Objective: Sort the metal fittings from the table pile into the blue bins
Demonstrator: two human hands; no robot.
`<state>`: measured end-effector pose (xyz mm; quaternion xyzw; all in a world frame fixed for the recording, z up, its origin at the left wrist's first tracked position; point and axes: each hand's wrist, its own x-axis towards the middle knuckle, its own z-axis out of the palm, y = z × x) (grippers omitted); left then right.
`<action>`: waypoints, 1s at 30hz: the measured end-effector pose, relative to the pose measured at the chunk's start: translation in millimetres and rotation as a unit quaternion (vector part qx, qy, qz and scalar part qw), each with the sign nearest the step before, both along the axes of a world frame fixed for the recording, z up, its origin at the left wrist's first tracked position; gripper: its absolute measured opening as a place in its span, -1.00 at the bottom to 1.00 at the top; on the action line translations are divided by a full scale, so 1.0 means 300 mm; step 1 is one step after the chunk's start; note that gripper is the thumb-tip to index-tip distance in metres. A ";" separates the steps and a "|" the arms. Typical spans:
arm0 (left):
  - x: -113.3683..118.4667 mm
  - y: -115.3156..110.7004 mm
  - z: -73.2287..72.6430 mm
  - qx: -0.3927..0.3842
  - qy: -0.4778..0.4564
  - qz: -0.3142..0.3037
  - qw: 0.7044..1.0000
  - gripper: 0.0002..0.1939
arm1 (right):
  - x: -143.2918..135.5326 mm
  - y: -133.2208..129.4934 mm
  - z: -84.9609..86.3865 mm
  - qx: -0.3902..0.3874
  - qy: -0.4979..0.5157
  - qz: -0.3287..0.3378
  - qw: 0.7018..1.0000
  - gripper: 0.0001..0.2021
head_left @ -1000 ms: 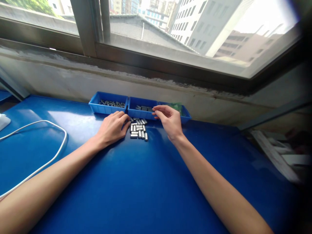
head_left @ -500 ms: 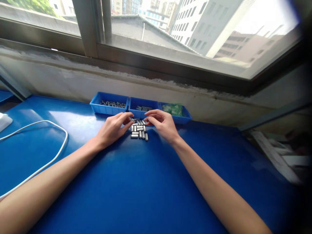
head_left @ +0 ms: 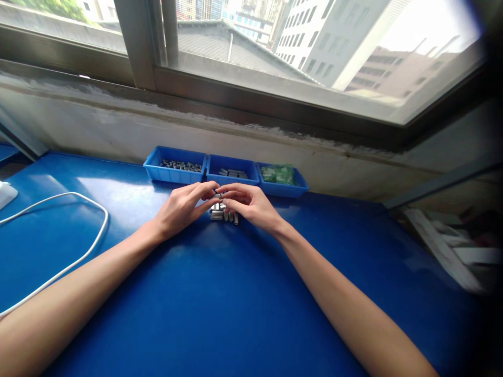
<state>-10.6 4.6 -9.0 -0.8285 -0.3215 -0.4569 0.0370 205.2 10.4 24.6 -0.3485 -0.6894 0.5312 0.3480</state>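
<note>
Several small silvery metal pieces (head_left: 217, 215) lie in a cluster on the blue table (head_left: 220, 293), partly covered by my hands. Just left of them, my left hand (head_left: 187, 203) is closed in a pinch on a small metal piece at its fingertips. My right hand (head_left: 253, 205) reaches over the cluster from the right, its fingertips meeting those of my left hand. Its fingers are bent together around something too small to make out.
Behind the hands stand three joined blue bins: the left bin (head_left: 175, 174) holds small metal parts, the middle bin (head_left: 232, 178) longer metal pieces, the right bin (head_left: 283, 189) green packets. A white cable (head_left: 102, 230) curves across the left side. A window frame runs behind.
My right hand has moved left, over the metal pieces, and its fingertips now meet my left hand's. My left hand has stayed nearly in place, still pinching.
</note>
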 end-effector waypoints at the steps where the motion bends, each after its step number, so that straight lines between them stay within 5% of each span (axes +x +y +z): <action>1: -0.001 -0.002 0.001 -0.008 0.002 0.001 1.000 -0.72 | 0.001 0.001 -0.001 -0.003 0.007 0.005 1.000 -0.71; 6: -0.001 -0.008 0.007 -0.043 -0.002 -0.002 0.999 -0.66 | 0.000 0.000 0.003 -0.024 0.018 -0.014 0.999 -0.76; 11: 0.010 0.006 0.016 -0.069 -0.007 0.048 0.996 -0.76 | 0.008 0.013 0.021 -0.025 0.062 -0.101 0.993 -0.73; 19: 0.002 0.034 -0.001 -0.123 0.133 0.039 0.983 -0.64 | 0.046 0.041 0.043 -0.030 0.102 -0.204 0.973 -0.60; 30: 0.002 0.030 -0.003 -0.145 0.116 0.068 0.980 -0.66 | 0.046 0.047 0.029 -0.037 0.084 -0.218 0.972 -0.60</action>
